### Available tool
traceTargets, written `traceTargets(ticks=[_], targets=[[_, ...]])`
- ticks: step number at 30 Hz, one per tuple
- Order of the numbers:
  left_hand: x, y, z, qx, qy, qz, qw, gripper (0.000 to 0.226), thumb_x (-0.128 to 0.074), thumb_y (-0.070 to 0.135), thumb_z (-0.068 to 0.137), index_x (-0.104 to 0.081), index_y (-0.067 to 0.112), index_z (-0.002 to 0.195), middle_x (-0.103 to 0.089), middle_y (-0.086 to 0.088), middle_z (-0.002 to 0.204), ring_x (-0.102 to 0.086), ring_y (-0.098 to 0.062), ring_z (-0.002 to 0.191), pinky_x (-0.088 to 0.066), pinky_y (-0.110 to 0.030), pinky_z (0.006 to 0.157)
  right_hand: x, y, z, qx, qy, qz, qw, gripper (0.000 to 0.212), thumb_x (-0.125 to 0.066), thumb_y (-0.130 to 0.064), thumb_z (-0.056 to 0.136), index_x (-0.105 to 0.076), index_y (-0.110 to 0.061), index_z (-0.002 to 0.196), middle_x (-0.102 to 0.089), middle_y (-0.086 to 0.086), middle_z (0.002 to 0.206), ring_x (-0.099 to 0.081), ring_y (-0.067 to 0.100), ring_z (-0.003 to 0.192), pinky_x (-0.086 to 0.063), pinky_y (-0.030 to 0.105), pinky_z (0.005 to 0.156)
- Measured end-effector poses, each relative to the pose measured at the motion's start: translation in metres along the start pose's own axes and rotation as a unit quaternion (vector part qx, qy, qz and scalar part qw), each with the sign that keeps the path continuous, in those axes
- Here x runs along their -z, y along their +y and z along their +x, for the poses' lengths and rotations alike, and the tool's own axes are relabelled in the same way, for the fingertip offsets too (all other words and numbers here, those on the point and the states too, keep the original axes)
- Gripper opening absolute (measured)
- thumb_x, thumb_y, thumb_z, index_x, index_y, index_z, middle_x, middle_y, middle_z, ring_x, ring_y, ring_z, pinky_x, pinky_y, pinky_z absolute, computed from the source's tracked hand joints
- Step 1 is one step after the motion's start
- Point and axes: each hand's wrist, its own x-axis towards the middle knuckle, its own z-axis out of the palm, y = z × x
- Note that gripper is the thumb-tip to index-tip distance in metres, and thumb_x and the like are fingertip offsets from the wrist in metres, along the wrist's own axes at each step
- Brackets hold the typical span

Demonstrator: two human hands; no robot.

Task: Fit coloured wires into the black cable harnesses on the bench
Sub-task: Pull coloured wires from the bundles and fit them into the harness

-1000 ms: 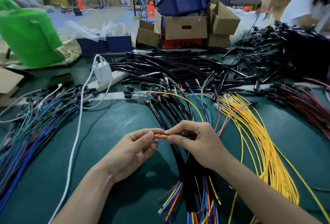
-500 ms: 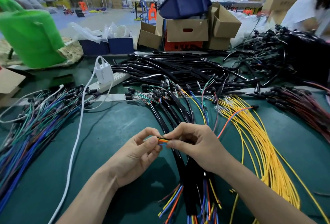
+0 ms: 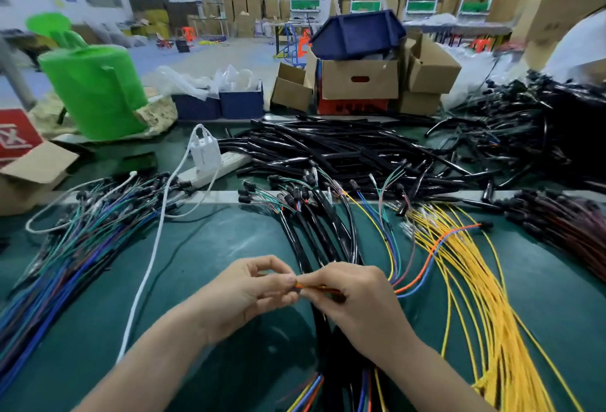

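1. Closed up since a second ago: the gap between the left hand (image 3: 249, 292) and the right hand (image 3: 359, 301), now fingertip to fingertip just above the bench (image 3: 203, 247).
2. Pinched in the right hand, between the thumb and curled fingers: a thin cluster of coloured wire ends (image 3: 315, 287), with orange and yellow showing.
3. Nipped at the very tips by the left thumb and forefinger, other fingers loosely curled; possibly a sleeve mouth or small connector in there too, but too blurred to tell.
4. Trailing away from the right hand: an orange wire (image 3: 426, 260) and a blue wire (image 3: 423, 282), looping across the edge of the yellow wires (image 3: 475, 300).
5. Lying under and beyond both hands: the black cable harnesses (image 3: 314, 231), fanned toward the far side, coloured tails out at the near edge.
6. Judging from the shorter stretch of bare wire between the hands: ends gathered and levelled, feeding probably under way, not yet seated.
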Motion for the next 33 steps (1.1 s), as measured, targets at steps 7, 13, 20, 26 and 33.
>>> traceTargets(ticks=[7, 13, 20, 26, 33], targets=[[-0.022, 0.09, 0.069, -0.035, -0.02, 0.419, 0.907, 0.008, -0.057, 0.008, 0.093, -0.063, 0.002, 0.091, -0.071, -0.012, 0.079, -0.068, -0.014, 0.063, -0.057, -0.021, 0.062, -0.001, 0.009, 0.002, -0.052, 0.048, -0.013, 0.997, 0.016, -0.067, -0.031, 0.079, -0.076, -0.02, 0.084, -0.073, -0.004, 0.079, -0.069, 0.018, 0.074, -0.055, 0.037, 0.066], [-0.045, 0.123, 0.186, -0.253, 0.085, 0.711, 0.651, 0.033, -0.049, 0.004, 0.093, -0.061, 0.013, 0.122, -0.063, -0.011, 0.118, -0.058, -0.025, 0.107, -0.044, -0.032, 0.094, -0.007, 0.014, 0.004, -0.052, 0.044, -0.041, 0.997, 0.015, -0.066, -0.033, 0.076, -0.075, -0.022, 0.08, -0.071, -0.005, 0.074, -0.067, 0.018, 0.068, -0.054, 0.031, 0.057], [-0.039, 0.109, 0.238, -0.181, 0.047, 0.873, 0.45, 0.04, -0.05, 0.003, 0.089, -0.056, 0.021, 0.124, -0.052, -0.007, 0.123, -0.05, -0.029, 0.117, -0.044, -0.037, 0.086, -0.009, 0.021, 0.004, -0.028, 0.035, -0.056, 0.997, 0.016, -0.065, -0.037, 0.077, -0.072, -0.023, 0.08, -0.067, -0.002, 0.069, -0.064, 0.022, 0.063, -0.049, 0.028, 0.051], [-0.041, 0.123, 0.242, -0.035, 0.006, 0.892, 0.451, 0.054, -0.045, 0.012, 0.085, -0.045, 0.025, 0.138, -0.045, -0.007, 0.138, -0.042, -0.028, 0.128, -0.041, -0.045, 0.103, -0.01, 0.021, 0.001, -0.022, 0.03, -0.053, 0.998, 0.02, -0.06, -0.041, 0.078, -0.071, -0.025, 0.083, -0.067, -0.002, 0.071, -0.063, 0.024, 0.066, -0.051, 0.029, 0.055], [-0.05, 0.152, 0.215, -0.228, 0.088, 0.879, 0.409, 0.031, -0.057, 0.011, 0.092, -0.057, 0.01, 0.123, -0.055, -0.012, 0.121, -0.055, -0.033, 0.11, -0.046, -0.045, 0.09, -0.009, 0.023, 0.0, -0.043, 0.027, 0.01, 0.999, 0.025, -0.056, -0.04, 0.084, -0.071, -0.022, 0.091, -0.07, -0.001, 0.085, -0.064, 0.023, 0.082, -0.05, 0.037, 0.07]])
